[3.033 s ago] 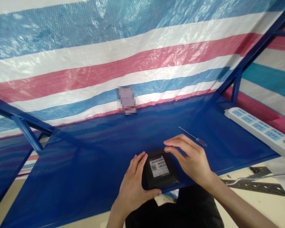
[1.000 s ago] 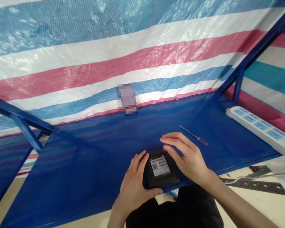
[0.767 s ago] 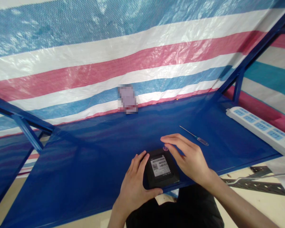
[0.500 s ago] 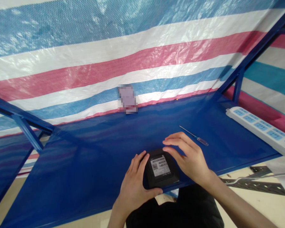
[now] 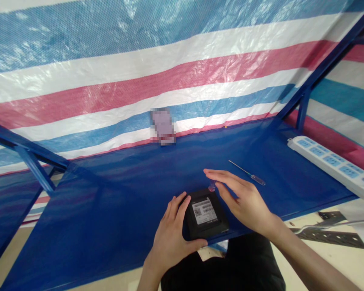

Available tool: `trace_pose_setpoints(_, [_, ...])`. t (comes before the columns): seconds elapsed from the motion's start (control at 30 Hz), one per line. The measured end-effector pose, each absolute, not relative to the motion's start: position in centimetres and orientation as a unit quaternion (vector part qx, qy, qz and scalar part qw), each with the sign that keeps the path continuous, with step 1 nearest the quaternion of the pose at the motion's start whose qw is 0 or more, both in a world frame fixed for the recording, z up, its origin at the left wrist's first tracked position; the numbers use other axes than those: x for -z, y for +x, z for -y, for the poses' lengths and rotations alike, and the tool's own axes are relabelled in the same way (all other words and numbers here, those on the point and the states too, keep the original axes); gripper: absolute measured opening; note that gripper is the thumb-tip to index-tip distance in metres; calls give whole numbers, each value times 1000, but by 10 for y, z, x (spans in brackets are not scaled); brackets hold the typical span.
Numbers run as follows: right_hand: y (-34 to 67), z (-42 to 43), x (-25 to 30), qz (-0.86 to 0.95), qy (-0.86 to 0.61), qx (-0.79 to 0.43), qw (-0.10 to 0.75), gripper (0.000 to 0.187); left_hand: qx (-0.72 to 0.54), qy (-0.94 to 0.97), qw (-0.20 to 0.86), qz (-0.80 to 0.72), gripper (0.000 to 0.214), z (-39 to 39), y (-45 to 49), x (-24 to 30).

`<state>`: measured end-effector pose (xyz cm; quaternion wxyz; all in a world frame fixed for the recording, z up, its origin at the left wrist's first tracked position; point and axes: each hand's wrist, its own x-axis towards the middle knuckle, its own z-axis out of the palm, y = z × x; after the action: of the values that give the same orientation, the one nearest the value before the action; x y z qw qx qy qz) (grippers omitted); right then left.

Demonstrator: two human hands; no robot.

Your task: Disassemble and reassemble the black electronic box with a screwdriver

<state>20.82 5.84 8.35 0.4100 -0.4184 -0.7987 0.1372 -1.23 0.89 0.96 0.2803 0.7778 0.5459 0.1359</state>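
A square black plastic device (image 5: 223, 217) lies at the table's near edge, with a white label bearing barcodes and a QR code facing up. My left hand (image 5: 170, 238) grips it, fingers along the left side and thumb at the near edge. Over its far right corner is my right hand (image 5: 241, 194), the fingers bent towards the thumb. A small, clear, pinkish-purple piece (image 5: 211, 187) shows between those fingertips, low against the corner; its exact kind is unclear. Beyond the right hand, a thin screwdriver (image 5: 257, 179) with a clear handle lies on the table.
The blue table (image 5: 115, 202) carries a white power strip (image 5: 330, 159) along its right side. A blurred-out, phone-like rectangle (image 5: 164, 125) stands at the back against the striped sheet (image 5: 109, 97). Blue metal braces (image 5: 303, 105) rise at both ends. A cable (image 5: 324, 226) runs below on the right.
My right hand has shifted slightly, its fingertips parting a little, and the small clear piece has come into view between them. My left hand and the black device keep their places.
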Motion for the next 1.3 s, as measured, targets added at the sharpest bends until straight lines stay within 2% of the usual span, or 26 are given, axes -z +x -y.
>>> trace_pose_setpoints(0.2, [207,-56,-82,796,-418,-151,412,23,-150,781,272,-541,100,-10,-12,-6])
trace_pose_setpoints(0.4, [207,-59,-76,783,-418,-107,448,11,-140,782,272,-543,99,-9,-13,-6])
trace_pose_setpoints(0.53, [208,-60,-75,772,-421,-97,465,13,-136,780,273,-546,98,-9,-12,-9])
trace_pose_setpoints(0.67, [206,-58,-77,768,-435,-147,447,8,-138,778,275,-548,98,-8,-12,-8])
trace_pose_setpoints(0.8, [205,-57,-79,760,-458,-185,422,11,-140,778,274,-547,98,-9,-13,-6])
trace_pose_setpoints(1.13, [204,-54,-81,778,-459,-76,423,21,-142,783,270,-542,98,-9,-13,-6])
trace_pose_setpoints(1.3, [198,-50,-83,775,-461,-36,431,11,-140,781,269,-545,96,-8,-13,-7])
